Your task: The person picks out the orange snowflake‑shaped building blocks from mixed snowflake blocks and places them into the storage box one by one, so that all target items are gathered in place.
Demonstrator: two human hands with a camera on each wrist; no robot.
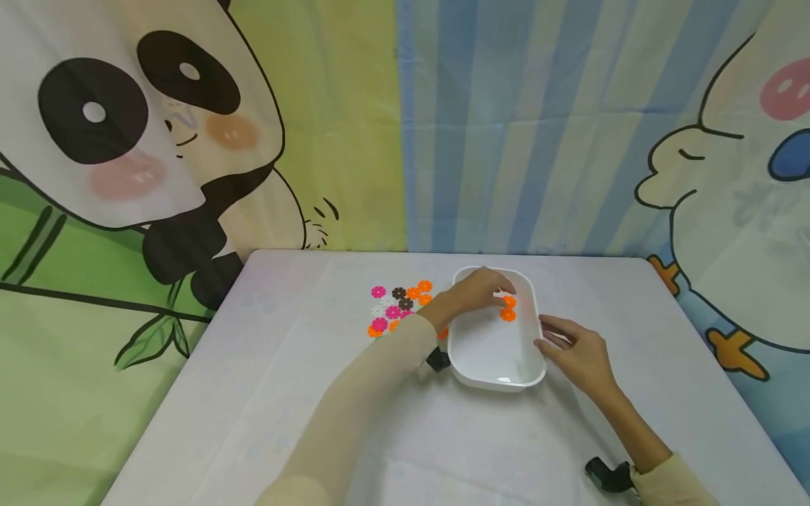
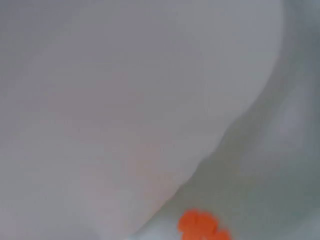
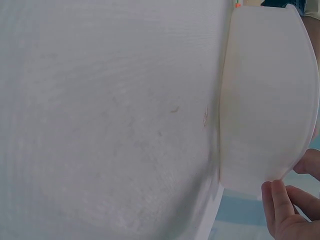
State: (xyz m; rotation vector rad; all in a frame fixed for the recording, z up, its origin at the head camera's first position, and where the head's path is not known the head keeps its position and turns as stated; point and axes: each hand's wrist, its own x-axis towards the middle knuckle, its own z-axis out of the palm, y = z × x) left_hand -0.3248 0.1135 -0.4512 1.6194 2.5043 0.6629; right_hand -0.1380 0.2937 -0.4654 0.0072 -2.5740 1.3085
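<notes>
A white plastic tub [image 1: 493, 358] stands on the table. My left hand [image 1: 473, 292] reaches over its far left rim, pinching orange flower-shaped pieces [image 1: 508, 315] at the fingertips. In the left wrist view, an orange piece [image 2: 200, 227] shows at the bottom edge. My right hand [image 1: 581, 355] holds the tub's right side. From the right wrist, the thumb appears near the rim and the other fingers [image 3: 282, 205] against the outer wall of the tub [image 3: 265, 100].
Left of the tub lies a loose group of flower-shaped pieces: pink [image 1: 393, 312], dark brown [image 1: 399, 293], orange [image 1: 425, 286] and white. My left forearm [image 1: 361, 393] partly covers them. The white table [image 1: 266, 365] ends at a printed cloth backdrop [image 1: 506, 126].
</notes>
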